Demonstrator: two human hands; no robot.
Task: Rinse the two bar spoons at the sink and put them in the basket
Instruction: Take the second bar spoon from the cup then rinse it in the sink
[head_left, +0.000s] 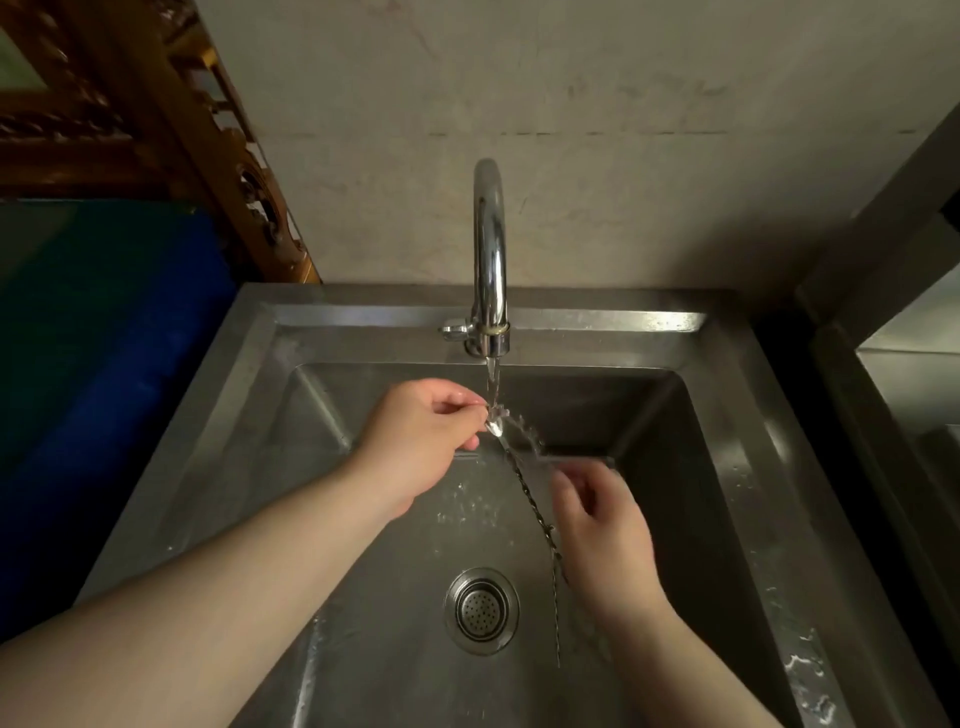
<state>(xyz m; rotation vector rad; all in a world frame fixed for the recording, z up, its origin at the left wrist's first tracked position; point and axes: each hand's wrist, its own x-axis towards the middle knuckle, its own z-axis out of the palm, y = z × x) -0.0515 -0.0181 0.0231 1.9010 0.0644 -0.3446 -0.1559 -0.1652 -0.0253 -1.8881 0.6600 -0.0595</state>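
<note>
Head view — bar spoon (524, 488) rinsing under running tap (489, 249), over sink (737, 415).
Left hand (415, 441) pinches the bowl; right hand (602, 530) grips the twisted stem. Risk: a wet slip drops it toward the drain (481, 609). Basket, second spoon unseen.

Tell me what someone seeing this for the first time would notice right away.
First, the curved faucet at the back of the steel sink, running a thin stream onto a twisted bar spoon. The left hand pinches the spoon's bowl end under the water while the right hand, blurred, holds its stem lower down. The round drain sits below, between the forearms.
</note>
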